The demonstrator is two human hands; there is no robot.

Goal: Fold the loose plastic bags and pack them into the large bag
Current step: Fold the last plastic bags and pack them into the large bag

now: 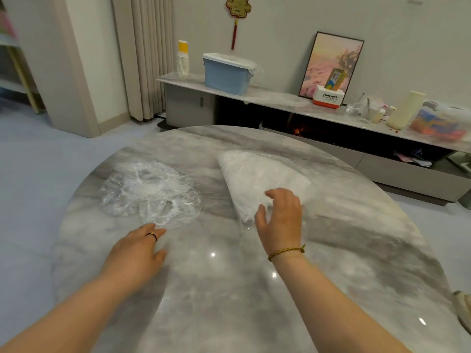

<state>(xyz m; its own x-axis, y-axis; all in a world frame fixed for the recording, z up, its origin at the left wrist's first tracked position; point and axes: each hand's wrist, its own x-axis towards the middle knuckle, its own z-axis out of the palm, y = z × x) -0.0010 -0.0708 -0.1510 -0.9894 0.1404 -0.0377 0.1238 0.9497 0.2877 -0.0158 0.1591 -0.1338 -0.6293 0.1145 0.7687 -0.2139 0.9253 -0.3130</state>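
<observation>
A pile of loose clear plastic bags lies crumpled on the left half of the round marble table. The large bag, clear and stuffed white, lies to the right of the pile. My left hand, with a dark ring on one finger, rests on the tabletop with its fingertips at the near edge of the loose pile. My right hand, with a braided bracelet at the wrist, hovers with relaxed, spread fingers over the near end of the large bag. Neither hand grips anything.
Behind the table runs a long low cabinet carrying a blue lidded bin, a stack of paper cups, a framed picture, a Panasonic box and clutter at the right. A curtain hangs at the back left.
</observation>
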